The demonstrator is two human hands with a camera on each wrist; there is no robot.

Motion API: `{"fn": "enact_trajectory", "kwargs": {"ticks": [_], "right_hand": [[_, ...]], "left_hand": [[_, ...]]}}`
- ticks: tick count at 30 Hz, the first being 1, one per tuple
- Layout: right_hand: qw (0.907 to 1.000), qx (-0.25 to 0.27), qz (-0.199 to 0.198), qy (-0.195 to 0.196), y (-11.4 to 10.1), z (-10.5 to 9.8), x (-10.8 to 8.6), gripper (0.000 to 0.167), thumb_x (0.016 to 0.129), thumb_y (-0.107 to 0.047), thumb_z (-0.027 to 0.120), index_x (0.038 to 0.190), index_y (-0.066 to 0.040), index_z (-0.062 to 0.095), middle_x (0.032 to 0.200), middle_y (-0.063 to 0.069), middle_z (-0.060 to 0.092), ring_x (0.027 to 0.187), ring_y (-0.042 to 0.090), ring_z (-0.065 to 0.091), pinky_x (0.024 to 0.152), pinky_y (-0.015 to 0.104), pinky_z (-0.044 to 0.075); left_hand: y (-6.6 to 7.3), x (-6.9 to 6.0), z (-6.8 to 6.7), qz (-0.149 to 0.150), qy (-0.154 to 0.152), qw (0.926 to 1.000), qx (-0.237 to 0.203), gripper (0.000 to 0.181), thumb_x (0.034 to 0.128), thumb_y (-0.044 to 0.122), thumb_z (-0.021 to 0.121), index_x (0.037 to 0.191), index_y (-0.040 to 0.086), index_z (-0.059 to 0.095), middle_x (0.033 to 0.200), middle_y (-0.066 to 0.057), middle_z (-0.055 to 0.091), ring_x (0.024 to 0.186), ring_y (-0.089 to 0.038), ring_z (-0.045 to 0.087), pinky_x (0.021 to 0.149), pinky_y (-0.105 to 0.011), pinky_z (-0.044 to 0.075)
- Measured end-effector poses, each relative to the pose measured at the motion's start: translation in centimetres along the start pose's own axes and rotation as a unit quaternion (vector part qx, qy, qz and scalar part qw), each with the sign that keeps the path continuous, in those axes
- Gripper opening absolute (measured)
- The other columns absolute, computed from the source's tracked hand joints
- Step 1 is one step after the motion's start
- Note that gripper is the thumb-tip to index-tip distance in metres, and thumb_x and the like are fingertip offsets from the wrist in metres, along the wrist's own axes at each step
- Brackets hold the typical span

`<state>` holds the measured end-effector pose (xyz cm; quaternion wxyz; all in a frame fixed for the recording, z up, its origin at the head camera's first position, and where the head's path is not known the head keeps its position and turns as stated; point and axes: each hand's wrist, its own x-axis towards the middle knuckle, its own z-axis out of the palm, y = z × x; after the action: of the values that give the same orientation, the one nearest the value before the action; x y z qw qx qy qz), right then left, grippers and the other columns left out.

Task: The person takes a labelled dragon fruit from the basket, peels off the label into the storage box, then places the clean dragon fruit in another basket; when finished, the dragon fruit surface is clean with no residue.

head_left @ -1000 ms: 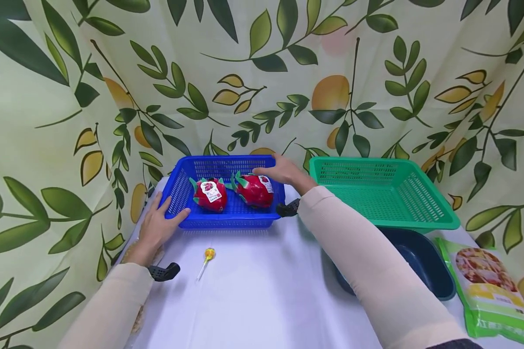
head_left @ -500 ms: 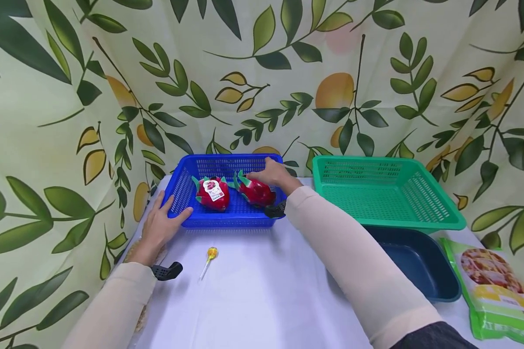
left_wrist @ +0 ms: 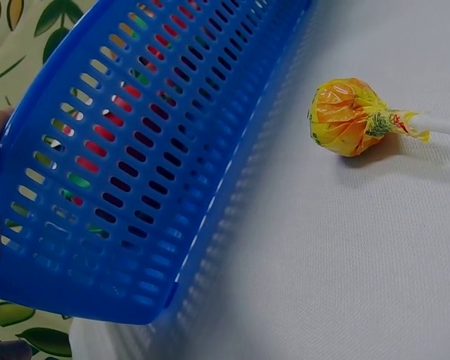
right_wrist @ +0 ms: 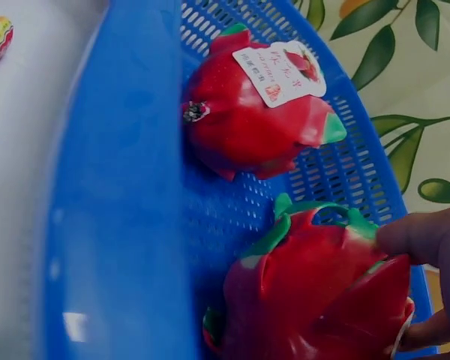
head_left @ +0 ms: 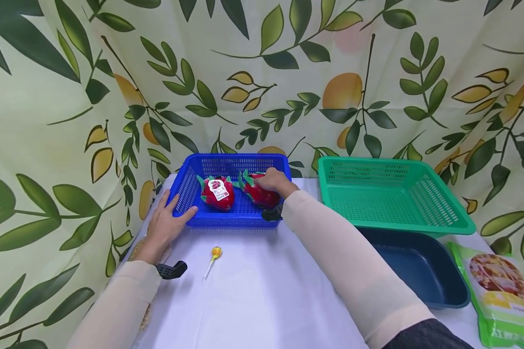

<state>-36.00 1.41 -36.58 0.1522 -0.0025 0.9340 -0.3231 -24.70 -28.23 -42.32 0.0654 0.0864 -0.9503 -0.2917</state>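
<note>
Two red dragon fruits with green tips lie in a blue basket (head_left: 231,222). My right hand (head_left: 276,182) reaches over the basket's right side and grips the right dragon fruit (head_left: 262,196); in the right wrist view the thumb and a finger are on that fruit (right_wrist: 315,292). The left dragon fruit (head_left: 218,194), with a white label facing up, is untouched. My left hand (head_left: 165,225) rests with spread fingers against the basket's left front corner; in the left wrist view only its edge shows beside the basket wall (left_wrist: 135,150).
A lollipop (head_left: 216,252) lies on the white cloth before the basket. At the right stand a green basket (head_left: 375,194) and a dark blue basin (head_left: 419,264), with a green food package (head_left: 499,291) beside them. A leaf-patterned curtain (head_left: 288,72) hangs behind.
My right hand has come off the basket's back right rim and down onto the right dragon fruit, whose label has turned out of view. The left hand stays at the basket.
</note>
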Motion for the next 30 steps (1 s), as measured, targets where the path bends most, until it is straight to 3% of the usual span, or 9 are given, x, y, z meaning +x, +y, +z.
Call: {"fn": "enact_trajectory", "kwargs": {"ticks": [7,13,20,30], "right_hand": [[0.9993,0.037,-0.008,0.007,0.1,0.6,0.1,0.082,0.080,-0.037,0.079,0.139,-0.007,0.031,0.130,0.020,0.050,0.118,0.035,0.051,0.093,0.050,0.047],[0.9983,0.051,-0.026,0.006,0.4,1.3,0.2,0.075,0.074,-0.038,0.083,0.125,-0.014,0.035,0.123,0.018,0.052,0.114,0.034,0.052,0.092,0.049,0.047],[0.9972,0.069,-0.025,-0.012,0.6,1.7,0.5,0.078,0.074,-0.033,0.084,0.134,-0.014,0.038,0.126,0.015,0.050,0.113,0.033,0.051,0.092,0.047,0.048],[0.9939,0.072,-0.058,0.060,0.4,2.2,0.2,0.078,0.068,-0.036,0.089,0.134,-0.019,0.051,0.125,0.010,0.053,0.113,0.028,0.048,0.087,0.044,0.051]], "left_hand": [[-0.1,0.0,0.1,-0.004,0.000,1.0000,0.002,0.099,0.0831,0.073,0.050,0.155,0.012,0.020,0.161,-0.010,-0.002,0.140,-0.047,0.006,0.099,-0.073,0.015],[0.0,-0.2,0.0,-0.012,-0.002,0.9999,-0.005,0.100,0.0812,0.075,0.049,0.155,0.015,0.018,0.161,-0.007,-0.004,0.141,-0.046,0.003,0.098,-0.074,0.015],[0.0,-0.3,0.0,-0.008,0.000,0.9999,-0.011,0.099,0.0823,0.074,0.049,0.155,0.014,0.018,0.161,-0.008,-0.004,0.141,-0.047,0.002,0.098,-0.074,0.014],[0.1,-0.1,-0.2,-0.008,-0.001,0.9999,-0.008,0.099,0.0827,0.073,0.051,0.155,0.013,0.018,0.161,-0.010,-0.002,0.141,-0.047,0.004,0.100,-0.073,0.014]]}}
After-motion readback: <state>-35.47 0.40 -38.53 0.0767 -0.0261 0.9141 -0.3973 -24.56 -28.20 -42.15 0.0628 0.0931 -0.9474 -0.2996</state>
